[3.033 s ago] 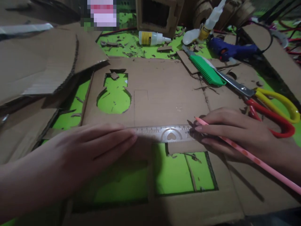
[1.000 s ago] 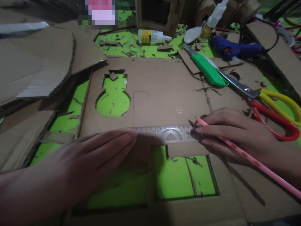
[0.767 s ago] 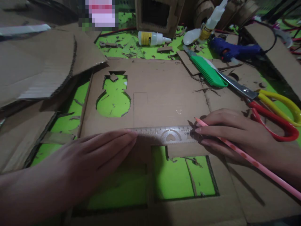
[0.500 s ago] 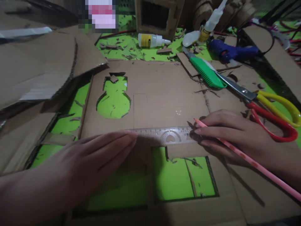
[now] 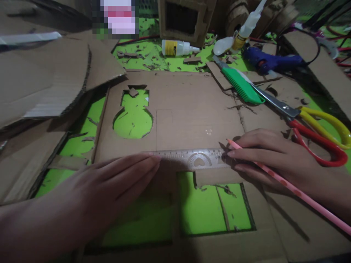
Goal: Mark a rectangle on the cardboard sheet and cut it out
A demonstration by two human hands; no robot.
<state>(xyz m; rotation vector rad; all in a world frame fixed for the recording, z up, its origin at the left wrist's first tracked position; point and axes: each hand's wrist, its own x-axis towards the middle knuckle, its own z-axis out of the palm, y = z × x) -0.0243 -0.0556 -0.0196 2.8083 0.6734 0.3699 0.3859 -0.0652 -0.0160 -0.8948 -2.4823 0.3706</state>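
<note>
A clear plastic ruler with a protractor printed at its middle lies flat across a brown cardboard sheet. My left hand holds down the ruler's left end with fingers long and pressed together. At the other end, my right hand pinches a pink pencil, tip pointing up and left, while its fingertips touch the ruler. Faint pencil lines form a partial rectangle above the ruler. The sheet has a keyhole-shaped cutout and rectangular openings, one partly hidden by my left hand, showing the green surface below.
Scissors with red and yellow handles and a green cutter lie at the right. Behind them rest a blue glue gun and glue bottles. Curved cardboard rises at the left. Scraps litter the green surface.
Almost nothing differs. The whole view shifts very slightly; both hands, the ruler and the pencil keep their places on the cardboard.
</note>
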